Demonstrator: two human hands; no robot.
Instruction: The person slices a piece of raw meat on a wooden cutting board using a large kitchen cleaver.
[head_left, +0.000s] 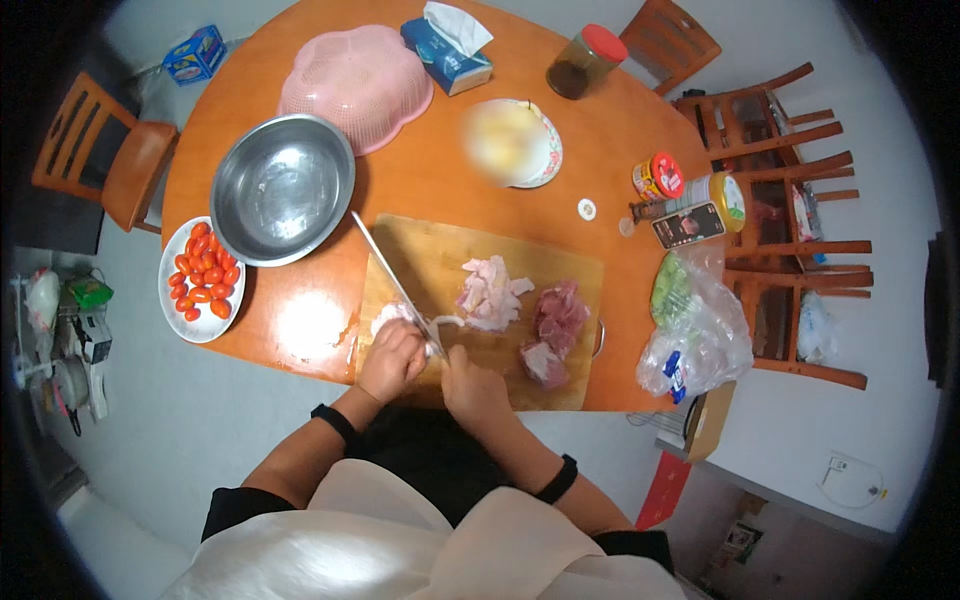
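On a wooden cutting board (420, 240) my right hand (472, 386) grips a kitchen knife (391, 274), its blade pointing up and to the left. My left hand (391, 360) presses a piece of pale, fatty meat (390, 313) against the board, close beside the blade. A thin pale strip (448, 320) lies just right of the knife. Further right are a heap of pale fatty pieces (491, 292) and, near the board's right edge, red meat (559, 319) with a smaller fat-covered chunk (544, 363) below it.
Left of the board stand a steel basin (281, 191) and a plate of cherry tomatoes (201, 281). Behind are a pink plastic basket (352, 82), tissues (448, 56), a blurred plate of food (510, 142) and a red-lidded jar (585, 64). A phone (688, 225) and bagged greens (694, 330) lie right.
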